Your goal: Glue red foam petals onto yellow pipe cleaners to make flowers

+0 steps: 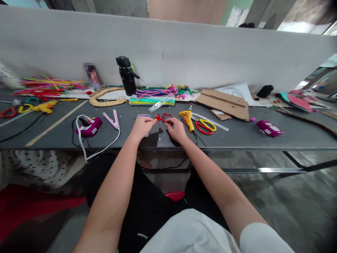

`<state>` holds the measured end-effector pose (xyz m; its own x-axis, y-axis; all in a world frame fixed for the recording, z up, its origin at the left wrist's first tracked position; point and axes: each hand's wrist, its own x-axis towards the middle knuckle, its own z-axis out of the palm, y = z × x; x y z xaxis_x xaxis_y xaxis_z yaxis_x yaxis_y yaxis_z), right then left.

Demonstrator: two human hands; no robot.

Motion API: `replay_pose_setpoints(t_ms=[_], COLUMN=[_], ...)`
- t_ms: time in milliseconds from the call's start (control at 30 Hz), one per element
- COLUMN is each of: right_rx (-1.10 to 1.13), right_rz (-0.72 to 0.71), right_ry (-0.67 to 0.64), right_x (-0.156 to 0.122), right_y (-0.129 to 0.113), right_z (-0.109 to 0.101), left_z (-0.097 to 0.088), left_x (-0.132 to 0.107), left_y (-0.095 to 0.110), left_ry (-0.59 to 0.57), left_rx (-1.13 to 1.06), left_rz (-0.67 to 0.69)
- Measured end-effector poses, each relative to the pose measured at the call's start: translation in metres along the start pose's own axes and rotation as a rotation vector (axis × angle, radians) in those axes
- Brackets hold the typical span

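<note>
My left hand [143, 127] is closed in a pinch on a small red-and-yellow piece [157, 118] above the dark grey table. My right hand [176, 129] faces it, fingertips drawn together beside small red bits [165, 115]. Whether anything is between those right fingertips is too small to tell. The red bits lie scattered on the table between and just beyond both hands. Partly under my left hand rests a phone [143, 115]. Just right of my right hand are a yellow glue gun [187, 119] and scissors [205, 126] with red and yellow handles.
Behind the hands lie pipe cleaners [151, 101], a clear ruler [161, 102] and cardboard [223, 103]. A black flask [127, 75] stands at the back. A pink flat iron [113, 120] and purple power strip [91, 127] sit left, their cords looping over the front edge.
</note>
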<state>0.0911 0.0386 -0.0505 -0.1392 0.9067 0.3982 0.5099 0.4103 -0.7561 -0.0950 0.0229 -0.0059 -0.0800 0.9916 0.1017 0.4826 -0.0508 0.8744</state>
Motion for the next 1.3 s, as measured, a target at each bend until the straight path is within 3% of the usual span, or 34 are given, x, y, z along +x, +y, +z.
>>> replay_pose_setpoints(t_ms=[233, 467, 733, 933, 1067, 1300], right_rx=[-0.304, -0.348, -0.042, 0.517, 0.516, 0.486], right_rz=[-0.035, -0.028, -0.061, 0.012, -0.029, -0.05], right_ry=[-0.238, -0.243, -0.132, -0.058, -0.094, -0.009], right_x=[0.017, 0.015, 0.009, -0.004, -0.007, -0.006], right_y=[-0.014, -0.013, -0.009, -0.012, -0.017, -0.021], right_z=[0.005, 0.016, 0.002, -0.006, -0.007, -0.002], left_z=[-0.004, -0.007, -0.01, -0.004, 0.001, 0.005], left_x=[-0.002, -0.005, -0.008, -0.009, -0.008, -0.009], left_y=[0.003, 0.006, 0.012, 0.011, 0.011, 0.01], left_ry=[0.016, -0.061, -0.217, -0.238, -0.217, -0.206], left_rx=[-0.076, -0.206, -0.409, -0.429, -0.398, -0.339], left_rz=[-0.06, -0.103, -0.125, -0.149, -0.159, -0.137])
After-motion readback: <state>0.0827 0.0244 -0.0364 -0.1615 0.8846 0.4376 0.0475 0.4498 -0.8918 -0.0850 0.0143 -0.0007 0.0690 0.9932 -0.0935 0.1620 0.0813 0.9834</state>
